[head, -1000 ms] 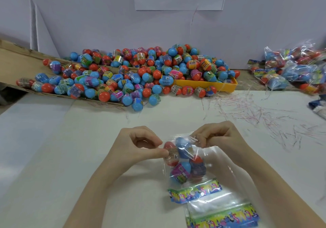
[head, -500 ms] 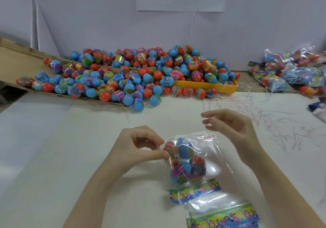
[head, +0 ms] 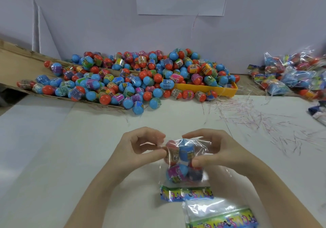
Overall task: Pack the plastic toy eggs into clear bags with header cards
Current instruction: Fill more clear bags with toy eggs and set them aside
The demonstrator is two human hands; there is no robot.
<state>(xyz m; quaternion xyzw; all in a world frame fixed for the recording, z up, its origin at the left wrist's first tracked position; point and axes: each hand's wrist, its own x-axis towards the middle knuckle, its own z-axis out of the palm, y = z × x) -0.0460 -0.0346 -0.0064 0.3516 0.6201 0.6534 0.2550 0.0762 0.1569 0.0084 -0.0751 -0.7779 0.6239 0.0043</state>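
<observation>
Low centre of the frame, the clear bag (head: 185,164) lies on the white table (head: 88,148) with its printed header card (head: 187,193) toward the bottom edge and its open mouth pointing up the picture. Several toy eggs (head: 176,172) are bunched inside, blue, red and pink. This film looks thin, crinkly and slippery, and the load light but lumpy; smooth plastic eggs will likely roll and shove out through the mouth if it tips. Best hold, I'd say, is the film at the mouth rim on both sides, or the stiffer card end for carrying.

The left hand (head: 141,148) sits at the bag's left corner, thumb and forefinger closing on the film edge, though motion blur there hides the exact pinch. The right hand (head: 215,150) is curled over the top right of the bag, fingers above, thumb pressing against the eggs through the plastic. Hands close together, both clamped on the bag.

Further empty bags (head: 220,215) wait at lower right. The loose egg pile (head: 123,79) spreads across the upper middle, spilling from a yellow tray (head: 208,88), with packed bags (head: 291,74) at upper right.
</observation>
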